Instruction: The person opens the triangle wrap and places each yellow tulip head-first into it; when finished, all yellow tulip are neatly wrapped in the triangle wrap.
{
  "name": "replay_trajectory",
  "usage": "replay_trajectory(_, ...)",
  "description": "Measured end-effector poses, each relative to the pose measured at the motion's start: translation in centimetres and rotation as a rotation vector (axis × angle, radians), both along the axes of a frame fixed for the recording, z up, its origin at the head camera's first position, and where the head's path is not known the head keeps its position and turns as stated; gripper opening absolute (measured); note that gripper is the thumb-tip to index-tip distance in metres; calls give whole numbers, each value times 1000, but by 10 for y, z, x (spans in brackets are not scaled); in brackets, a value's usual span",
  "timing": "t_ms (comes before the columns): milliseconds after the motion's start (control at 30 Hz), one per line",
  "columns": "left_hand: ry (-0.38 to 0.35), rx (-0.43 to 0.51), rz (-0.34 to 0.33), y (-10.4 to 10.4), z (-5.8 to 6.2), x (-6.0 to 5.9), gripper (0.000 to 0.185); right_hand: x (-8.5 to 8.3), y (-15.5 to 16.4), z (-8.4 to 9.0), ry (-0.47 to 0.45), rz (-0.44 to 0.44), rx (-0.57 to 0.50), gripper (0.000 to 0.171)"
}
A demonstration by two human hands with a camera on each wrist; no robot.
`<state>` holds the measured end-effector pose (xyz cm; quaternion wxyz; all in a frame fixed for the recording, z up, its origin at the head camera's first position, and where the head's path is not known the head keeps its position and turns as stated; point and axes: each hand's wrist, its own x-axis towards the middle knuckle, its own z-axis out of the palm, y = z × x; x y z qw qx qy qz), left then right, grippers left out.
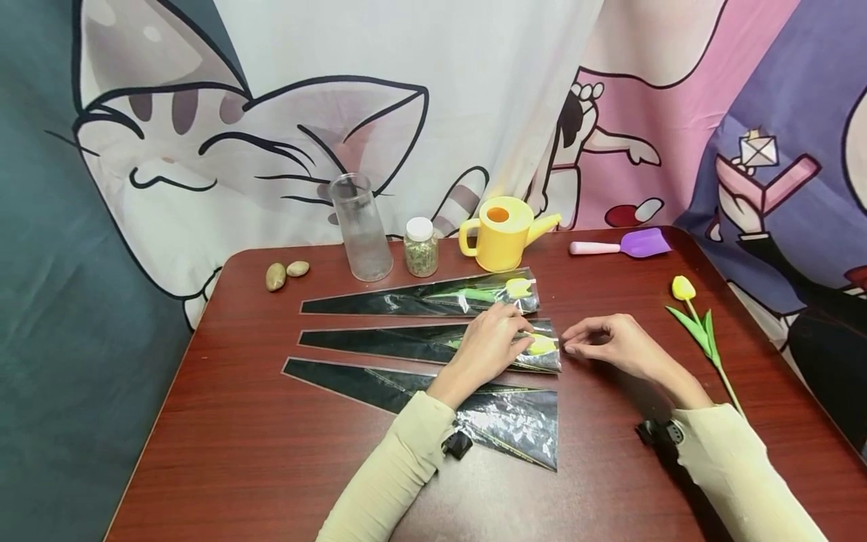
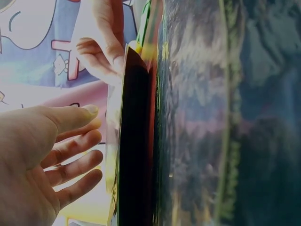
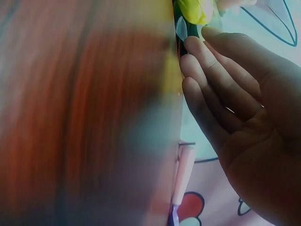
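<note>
One yellow tulip (image 1: 542, 345) in middle sleeve (image 1: 379, 340); left hand (image 1: 491, 335), fingers relaxed, apparently steadies it; right hand (image 1: 619, 342) curved beside, pinch unclear.

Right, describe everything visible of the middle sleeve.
The middle sleeve is a long, tapered wrapper of shiny, dark film, seemingly plastic, with pale edging. It lies on the table between the far sleeve and the near sleeve, narrow end to the person's left. A yellow tulip shows inside its wide end. The left hand is over it beside the tulip; the right hand is at its wide end, contact unclear for either.
</note>
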<state>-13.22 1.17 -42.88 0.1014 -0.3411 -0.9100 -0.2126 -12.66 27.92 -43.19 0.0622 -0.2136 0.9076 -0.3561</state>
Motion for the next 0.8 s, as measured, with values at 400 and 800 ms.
replay_trajectory(400, -8, -4, 2, 1, 5, 3, 16, 9, 18, 7, 23, -49, -25, 16)
replay_trajectory(800, 73, -12, -48, -1, 30, 18, 18, 22, 41, 27, 227, -241, 113, 14)
